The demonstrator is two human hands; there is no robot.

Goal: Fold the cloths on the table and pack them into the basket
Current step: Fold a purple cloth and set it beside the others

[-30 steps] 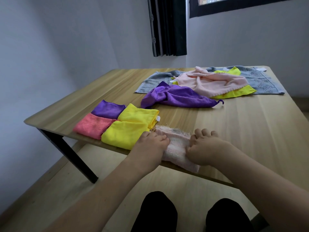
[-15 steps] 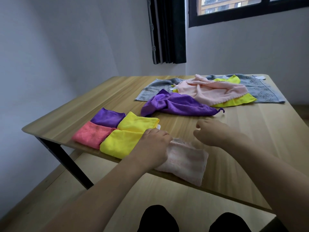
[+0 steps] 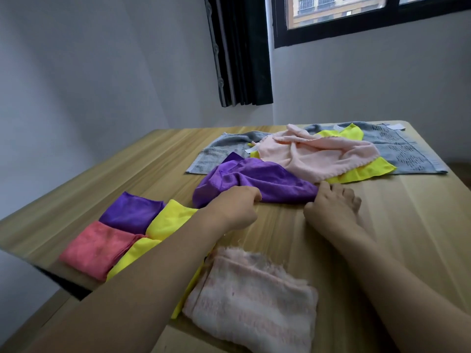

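A: Left to right, what do I have on the wooden table [image 3: 407, 220]?

B: Far left, the finished group: a folded coral-pink square cloth [image 3: 98, 248], a folded purple square cloth [image 3: 131, 212] behind it, and two folded yellow microfibre squares [image 3: 170, 220], partly hidden by my left forearm. Near the front edge lies the folded pale pink fringed towel [image 3: 252, 299].

A: That towel was under both hands a second ago.

B: Yes. Both hands have left it and gone forward. My left hand [image 3: 235, 208] now has its fingers curled onto the near edge of the crumpled purple microfibre cloth [image 3: 257, 183]; my right hand [image 3: 334, 203] touches that cloth's right end, fingers spread and bent. Whether they pinch fabric I cannot tell.

A: Meaning?

B: One fold is done; I judge the purple cloth is next. Behind it wait a loose peach terry cloth [image 3: 316, 155], a flat yellow cloth [image 3: 367, 169] and a spread grey towel [image 3: 410, 155]. No basket is in view.
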